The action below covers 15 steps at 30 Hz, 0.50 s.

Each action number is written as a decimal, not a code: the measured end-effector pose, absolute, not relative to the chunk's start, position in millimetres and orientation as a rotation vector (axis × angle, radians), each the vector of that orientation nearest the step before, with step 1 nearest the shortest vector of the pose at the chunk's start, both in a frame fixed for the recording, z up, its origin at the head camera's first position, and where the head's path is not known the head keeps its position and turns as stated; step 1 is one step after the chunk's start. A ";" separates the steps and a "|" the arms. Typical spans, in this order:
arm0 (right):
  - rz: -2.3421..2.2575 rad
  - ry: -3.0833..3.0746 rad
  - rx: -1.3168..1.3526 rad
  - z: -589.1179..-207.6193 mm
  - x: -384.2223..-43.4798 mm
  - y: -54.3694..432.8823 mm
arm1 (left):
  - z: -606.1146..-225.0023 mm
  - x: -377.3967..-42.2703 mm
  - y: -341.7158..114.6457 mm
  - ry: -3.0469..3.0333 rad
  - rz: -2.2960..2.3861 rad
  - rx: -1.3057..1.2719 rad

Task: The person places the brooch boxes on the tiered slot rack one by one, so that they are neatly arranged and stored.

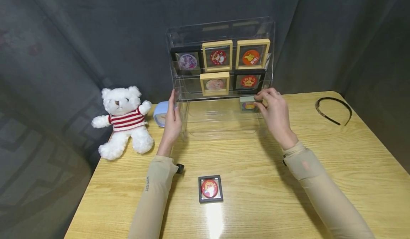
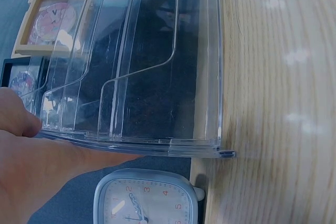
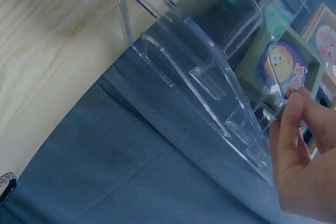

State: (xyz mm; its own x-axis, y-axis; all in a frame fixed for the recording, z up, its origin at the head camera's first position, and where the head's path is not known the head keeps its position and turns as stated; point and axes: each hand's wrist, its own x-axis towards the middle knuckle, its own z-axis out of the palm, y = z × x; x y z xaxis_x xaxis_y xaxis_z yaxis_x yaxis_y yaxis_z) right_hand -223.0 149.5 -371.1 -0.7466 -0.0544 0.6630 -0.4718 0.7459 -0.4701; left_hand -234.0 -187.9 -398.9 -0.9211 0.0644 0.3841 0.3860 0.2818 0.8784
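Note:
A clear acrylic tiered display rack [image 1: 221, 134] stands on the table. My left hand [image 1: 173, 123] holds its left side, long fingers straight along the outside of the panel and thumb at the front edge, as the left wrist view [image 2: 47, 161] shows. With thumb and fingertips, my right hand [image 1: 274, 113] pinches a green-grey square frame [image 1: 246, 99] at the right end of a lower tier. A purple round badge with a yellow figure [image 3: 283, 62] sits inside that frame. Above it, the upper tiers carry black frames [image 1: 235, 80] and cream frames [image 1: 215, 93] with round badges.
A black frame with a red badge [image 1: 209, 188] lies flat on the table [image 1: 250, 199] in front. Left of the rack are a blue clock [image 1: 160, 114] and a white teddy bear [image 1: 123, 123] in a striped top. A headband [image 1: 333, 100] lies at the right.

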 end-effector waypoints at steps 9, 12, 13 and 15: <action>0.758 -2.344 0.416 -373.8 -222.0 146.2 | -397.8 -232.6 -187.2 -2.273 -1.688 -0.415; 0.748 -2.350 0.422 -375.4 -221.7 146.0 | -397.3 -232.6 -187.1 -2.278 -1.686 -0.411; 0.747 -2.350 0.424 -375.9 -221.6 146.0 | -397.3 -232.7 -187.3 -2.282 -1.682 -0.410; 0.745 -2.347 0.428 -376.6 -221.6 145.6 | -397.3 -233.0 -188.0 -2.287 -1.674 -0.407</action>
State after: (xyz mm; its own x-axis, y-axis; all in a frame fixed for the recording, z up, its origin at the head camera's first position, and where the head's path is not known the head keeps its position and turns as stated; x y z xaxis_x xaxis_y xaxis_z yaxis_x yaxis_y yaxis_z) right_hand -221.6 145.6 -376.6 -0.7480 -0.1110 0.6544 -0.4682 0.7870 -0.4017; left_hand -233.0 -188.0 -397.3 -0.9219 0.0622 0.3824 0.3833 0.2896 0.8771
